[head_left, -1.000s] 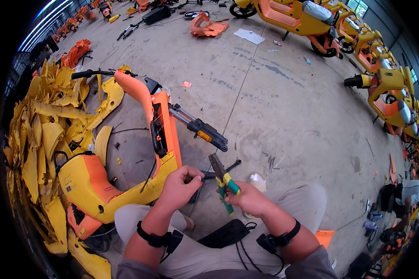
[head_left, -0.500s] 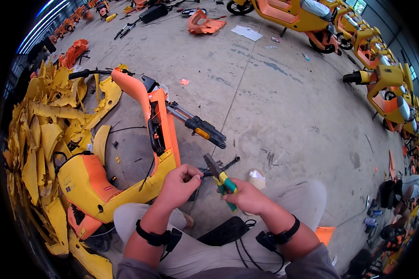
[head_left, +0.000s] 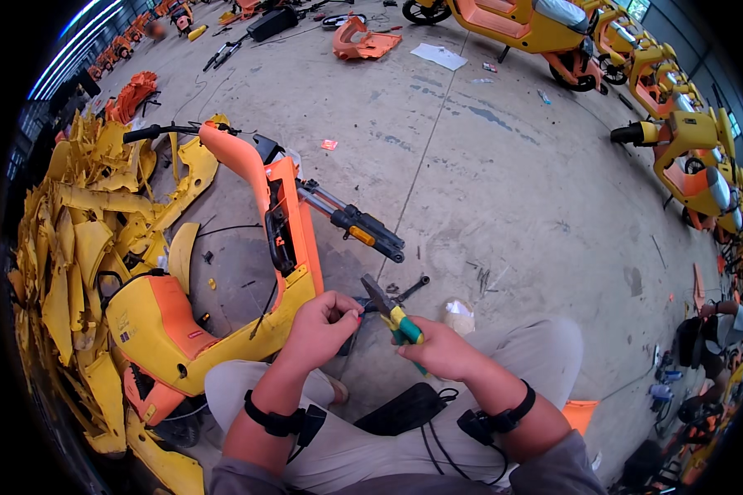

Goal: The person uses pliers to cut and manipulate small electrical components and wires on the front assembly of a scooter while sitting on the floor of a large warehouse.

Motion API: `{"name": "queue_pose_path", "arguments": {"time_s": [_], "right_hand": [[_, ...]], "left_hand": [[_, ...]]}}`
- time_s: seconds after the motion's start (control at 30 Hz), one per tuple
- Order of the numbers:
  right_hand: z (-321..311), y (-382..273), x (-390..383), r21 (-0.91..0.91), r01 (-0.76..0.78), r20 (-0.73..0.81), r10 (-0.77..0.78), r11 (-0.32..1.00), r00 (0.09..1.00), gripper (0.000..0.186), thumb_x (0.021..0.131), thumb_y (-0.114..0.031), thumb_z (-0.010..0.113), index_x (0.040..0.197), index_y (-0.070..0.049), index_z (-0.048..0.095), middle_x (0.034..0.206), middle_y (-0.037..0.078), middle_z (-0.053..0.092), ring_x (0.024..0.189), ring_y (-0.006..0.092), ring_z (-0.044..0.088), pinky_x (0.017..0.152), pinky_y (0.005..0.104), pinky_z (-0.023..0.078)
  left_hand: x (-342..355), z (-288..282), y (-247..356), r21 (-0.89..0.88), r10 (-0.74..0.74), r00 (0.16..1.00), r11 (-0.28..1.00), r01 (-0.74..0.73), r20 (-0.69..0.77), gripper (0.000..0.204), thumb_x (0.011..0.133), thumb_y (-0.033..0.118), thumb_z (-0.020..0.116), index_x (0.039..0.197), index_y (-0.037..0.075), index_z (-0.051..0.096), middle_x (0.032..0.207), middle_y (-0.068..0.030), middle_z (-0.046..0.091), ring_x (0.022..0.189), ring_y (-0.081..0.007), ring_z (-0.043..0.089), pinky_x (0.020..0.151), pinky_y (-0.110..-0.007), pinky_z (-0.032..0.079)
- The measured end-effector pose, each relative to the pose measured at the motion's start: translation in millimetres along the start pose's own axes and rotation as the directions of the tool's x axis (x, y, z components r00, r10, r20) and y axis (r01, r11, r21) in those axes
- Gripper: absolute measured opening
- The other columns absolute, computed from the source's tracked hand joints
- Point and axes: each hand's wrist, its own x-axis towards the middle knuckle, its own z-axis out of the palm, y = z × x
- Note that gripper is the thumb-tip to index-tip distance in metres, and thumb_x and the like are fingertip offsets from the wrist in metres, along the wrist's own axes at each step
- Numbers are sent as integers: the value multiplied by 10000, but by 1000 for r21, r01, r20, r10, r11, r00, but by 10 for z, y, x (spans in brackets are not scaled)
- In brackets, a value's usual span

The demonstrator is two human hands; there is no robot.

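My right hand [head_left: 439, 349] is wrapped round the green and yellow handles of a pair of pliers [head_left: 399, 320], whose dark jaws point up and away to the left. Just left of the jaws, my left hand [head_left: 322, 328] is closed in a pinch; a bit of red shows at its fingertips, too small to name. Beyond my hands lies a dark metal part with a crank-like arm [head_left: 413, 289], partly hidden by the pliers. A partly stripped yellow and orange scooter [head_left: 223, 351] stands at my left, its front fork [head_left: 363, 231] without a wheel.
Broken yellow body panels [head_left: 78, 247] are heaped at the far left. Yellow scooters [head_left: 504, 25] stand in rows at the back and right. An orange panel [head_left: 363, 43], a white sheet [head_left: 439, 56] and several small dark bits [head_left: 485, 276] lie on the concrete floor. Another person [head_left: 731, 322] is at the right edge.
The view has shifted slightly. Both hands keep nearly the same pose, with the pliers still beside my left fingertips. At the right edge, the other person's arm has moved.
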Motion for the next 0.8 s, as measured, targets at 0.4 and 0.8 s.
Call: {"name": "queue_pose_path", "arguments": {"time_s": [0.4,0.8], "right_hand": [[25,43,14,191,-128,98,111,973,989,261,864,-117,643,1098,-41,554,939,46,618,823,139,615,745,298,517],[36,-12,19,76,-83,17,82,994,996,238,884,-153,654,1074,-56,548,857,34,606,754,124,591,661,285,491]], "left_hand": [[4,-8,-49,-24,19,1000,1000,-19,5,46,871,35,640,877,0,610,949,-31,666,668,-17,505,610,-189,422],[-11,-9,-22,-57,31,999,998,-31,16,48,873,33,638,885,-4,610,948,-29,663,672,-14,513,615,-186,427]]}}
